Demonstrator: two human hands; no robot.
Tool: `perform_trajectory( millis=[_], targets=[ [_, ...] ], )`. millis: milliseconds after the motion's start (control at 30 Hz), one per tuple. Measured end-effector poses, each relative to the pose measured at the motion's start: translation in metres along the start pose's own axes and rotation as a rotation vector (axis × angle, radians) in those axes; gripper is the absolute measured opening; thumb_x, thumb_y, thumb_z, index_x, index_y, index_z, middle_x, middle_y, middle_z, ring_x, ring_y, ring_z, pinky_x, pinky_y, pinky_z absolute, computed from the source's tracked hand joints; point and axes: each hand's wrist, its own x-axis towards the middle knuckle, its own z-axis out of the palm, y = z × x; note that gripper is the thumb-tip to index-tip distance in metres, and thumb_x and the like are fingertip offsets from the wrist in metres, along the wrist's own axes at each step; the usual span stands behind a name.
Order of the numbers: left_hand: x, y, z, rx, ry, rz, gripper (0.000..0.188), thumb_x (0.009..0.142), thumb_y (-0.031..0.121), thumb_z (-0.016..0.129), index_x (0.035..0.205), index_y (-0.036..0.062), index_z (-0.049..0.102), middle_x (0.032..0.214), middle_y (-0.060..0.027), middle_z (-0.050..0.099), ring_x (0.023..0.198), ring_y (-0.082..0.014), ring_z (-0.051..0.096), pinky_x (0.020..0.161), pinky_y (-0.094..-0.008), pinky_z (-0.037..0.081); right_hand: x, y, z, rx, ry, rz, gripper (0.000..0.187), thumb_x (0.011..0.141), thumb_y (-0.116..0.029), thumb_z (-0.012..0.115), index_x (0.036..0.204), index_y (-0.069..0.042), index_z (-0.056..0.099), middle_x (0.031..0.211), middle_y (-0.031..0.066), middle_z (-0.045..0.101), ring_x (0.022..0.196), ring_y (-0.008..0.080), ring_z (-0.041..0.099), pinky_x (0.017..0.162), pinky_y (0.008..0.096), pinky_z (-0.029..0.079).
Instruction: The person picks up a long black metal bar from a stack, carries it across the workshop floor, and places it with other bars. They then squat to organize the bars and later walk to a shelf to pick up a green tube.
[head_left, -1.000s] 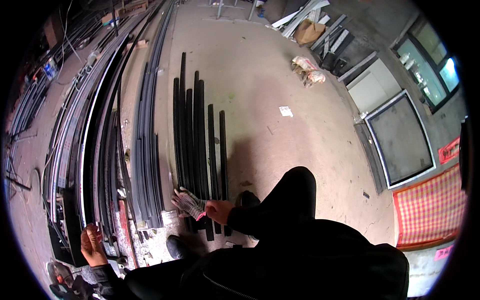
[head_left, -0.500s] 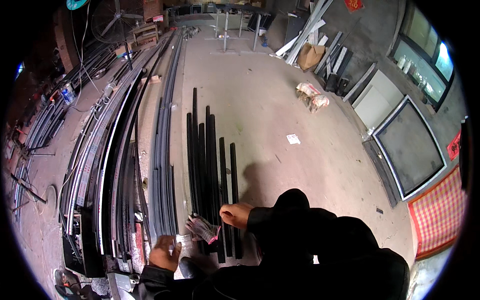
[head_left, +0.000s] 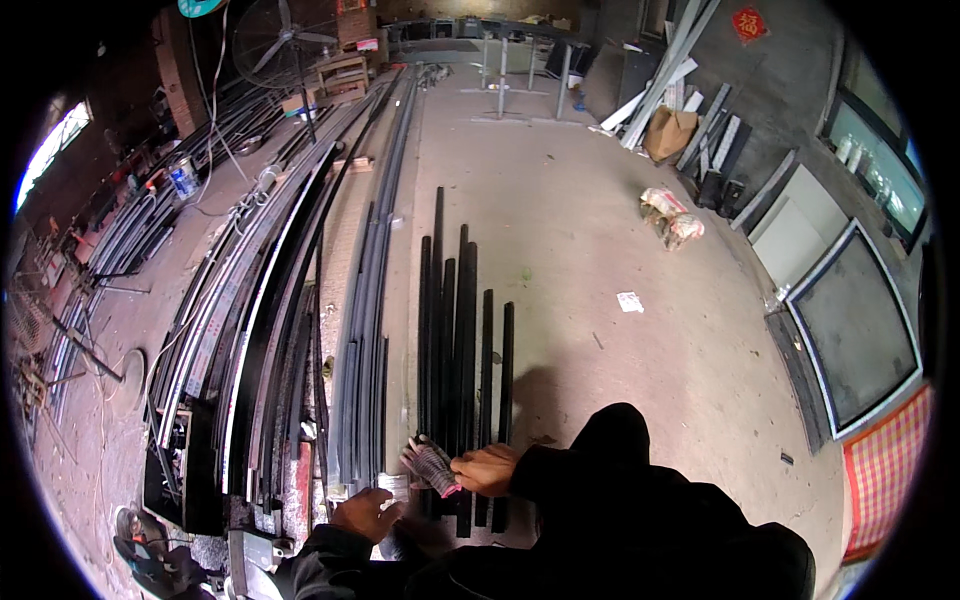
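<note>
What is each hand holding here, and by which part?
The right hand holds a grey knit work glove by its cuff end. The left hand touches a pale object; any hold cannot be told.

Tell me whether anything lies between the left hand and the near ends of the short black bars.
Nothing visible blocks it. The left hand sits on the floor just left of the black bars, by a pale paper scrap. The right hand, holding a knit glove, is already over their near ends.

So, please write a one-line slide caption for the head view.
Right hand holds a grey knitted work glove over short black metal bars on the concrete floor; left hand is beside it.
</note>
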Motion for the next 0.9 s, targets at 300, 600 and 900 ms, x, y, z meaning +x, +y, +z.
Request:
perform_trajectory(
  millis=[300,600,900],
  targets=[
    [0.006,-0.004,0.000,0.057,0.000,-0.012,0.038,0.085,0.038,0.056,0.099,0.0039,0.062,0.091,-0.0165,0.064,0.081,-0.0307,0.063,0.072,-0.0375,0.050,-0.004,-0.016,-0.010,-0.048,-0.089,0.028,0.028,0.088,-0.031,0.041,0.100,-0.007,0.049,0.090,0.0200,0.058,0.083,0.0402,0.058,0.073,0.0510,0.044],
    [0.007,0.000,-0.002,0.040,-0.016,-0.005,0.040,0.086,0.040,0.054,0.100,0.0026,0.061,0.091,-0.0180,0.064,0.085,-0.0325,0.062,0.073,-0.0387,0.050,-0.005,-0.009,-0.001,-0.094,-0.049,-0.010,0.029,0.089,-0.030,0.040,0.100,-0.005,0.050,0.093,0.0202,0.060,0.084,0.0398,0.060,0.075,0.0508,0.045],
    [0.006,-0.002,-0.002,0.031,0.000,0.005,0.039,0.086,0.038,0.055,0.100,0.0027,0.061,0.088,-0.0171,0.064,0.083,-0.0326,0.063,0.073,-0.0384,0.050,-0.008,-0.016,-0.009,-0.068,-0.068,-0.015,0.027,0.087,-0.027,0.042,0.096,-0.003,0.051,0.090,0.0208,0.060,0.082,0.0393,0.060,0.072,0.0498,0.045]
  ],
)
